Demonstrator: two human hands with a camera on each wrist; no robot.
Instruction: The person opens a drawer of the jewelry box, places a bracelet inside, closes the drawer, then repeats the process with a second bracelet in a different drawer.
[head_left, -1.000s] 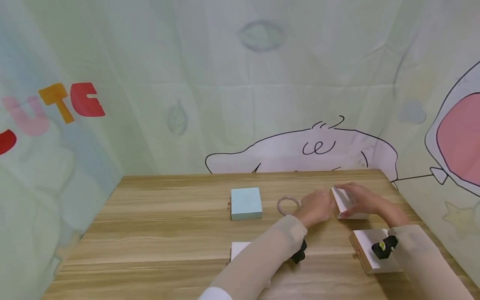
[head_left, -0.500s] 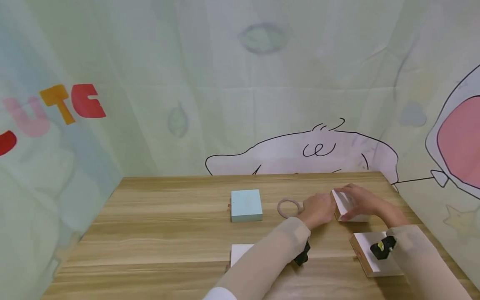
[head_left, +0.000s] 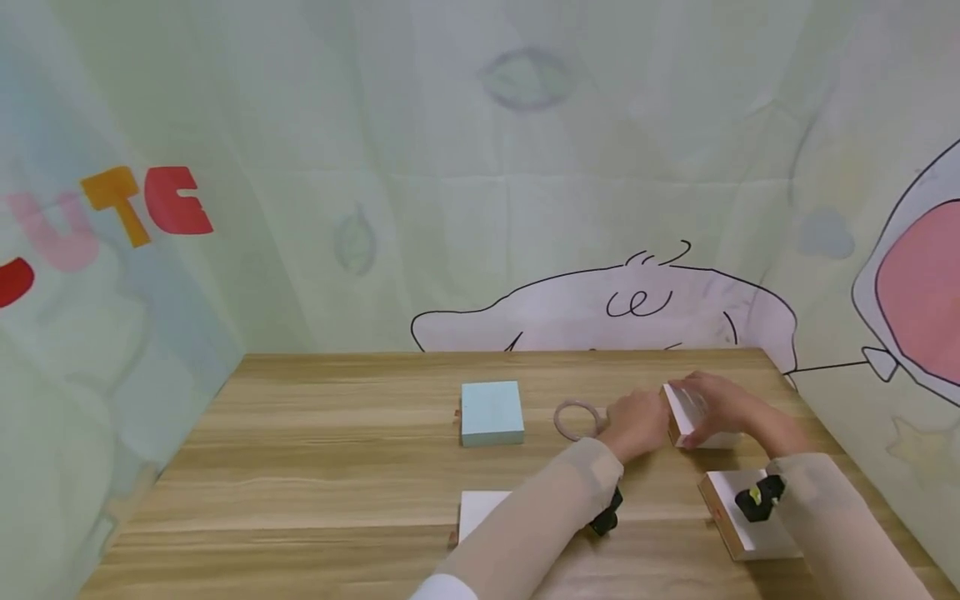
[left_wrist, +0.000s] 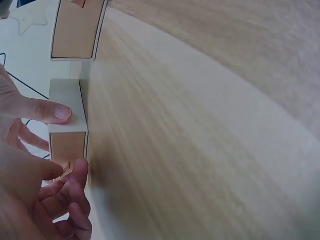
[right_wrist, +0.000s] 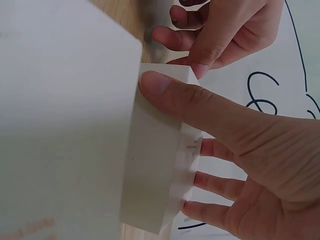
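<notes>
A white drawer-style box (head_left: 684, 412) with a brown end face (left_wrist: 68, 146) sits toward the back right of the table. My right hand (head_left: 723, 404) holds it from the far side; its thumb presses one long side while the other fingers reach the opposite side, as the right wrist view shows. At the brown end, my left hand (head_left: 636, 421) pinches a small brown pull tab (left_wrist: 67, 170) between thumb and forefinger, its other fingers curled. The drawer looks flush with the sleeve.
Left of my left hand lies a thin greyish-pink ring (head_left: 557, 422), with a light blue box (head_left: 491, 412) farther left. One white box (head_left: 480, 508) is partly under my left forearm, another white box (head_left: 750, 533) beside my right one. A printed cloth (head_left: 375, 167) borders the wooden table (head_left: 315, 467).
</notes>
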